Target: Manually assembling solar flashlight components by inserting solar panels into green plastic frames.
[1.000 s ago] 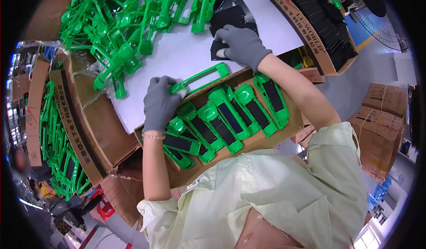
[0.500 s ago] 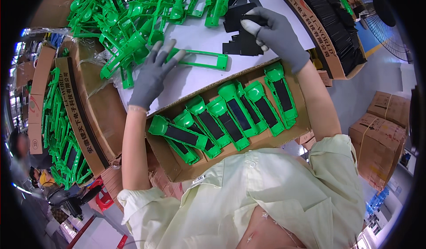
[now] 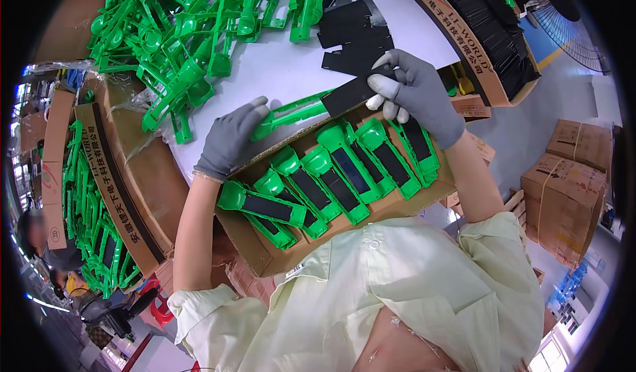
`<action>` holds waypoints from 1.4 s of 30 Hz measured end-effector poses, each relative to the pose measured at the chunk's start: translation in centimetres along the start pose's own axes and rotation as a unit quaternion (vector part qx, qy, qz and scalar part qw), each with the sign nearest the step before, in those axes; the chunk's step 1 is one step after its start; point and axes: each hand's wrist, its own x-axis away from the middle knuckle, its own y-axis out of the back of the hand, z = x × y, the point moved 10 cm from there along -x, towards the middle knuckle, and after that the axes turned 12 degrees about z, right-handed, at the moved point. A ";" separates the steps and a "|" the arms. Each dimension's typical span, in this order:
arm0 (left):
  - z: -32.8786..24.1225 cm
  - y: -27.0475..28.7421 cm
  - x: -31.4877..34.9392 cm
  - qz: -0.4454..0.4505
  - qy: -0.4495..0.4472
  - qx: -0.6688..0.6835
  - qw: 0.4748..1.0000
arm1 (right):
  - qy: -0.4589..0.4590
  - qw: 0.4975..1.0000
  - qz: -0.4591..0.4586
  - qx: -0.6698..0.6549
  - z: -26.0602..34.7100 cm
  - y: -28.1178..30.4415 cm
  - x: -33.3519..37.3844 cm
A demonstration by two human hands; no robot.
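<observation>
Two things are held beside the box (image 3: 264, 261): the left hand (image 3: 232, 135) grips one end of the green frame (image 3: 298, 116); the right hand (image 3: 419, 92) pinches between fingers the black strip (image 3: 348, 96), over frame's other end.

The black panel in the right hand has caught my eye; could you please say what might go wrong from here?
The black panel, gripped near one end by the right hand, might slip or bend. The green frame at the left hand, close to the open carton, could get knocked in.
</observation>
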 end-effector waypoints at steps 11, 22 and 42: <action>-2.6 -1.0 3.8 -0.173 0.243 0.788 0.538 | 0.024 0.999 0.042 -0.021 1.9 -3.6 2.0; -6.5 -2.3 3.4 -0.167 0.271 0.768 0.555 | -0.006 0.993 0.060 0.097 1.5 -5.6 2.9; -8.2 -4.0 3.4 -0.165 0.299 0.769 0.540 | -0.023 0.977 0.057 0.206 -0.2 -5.7 3.2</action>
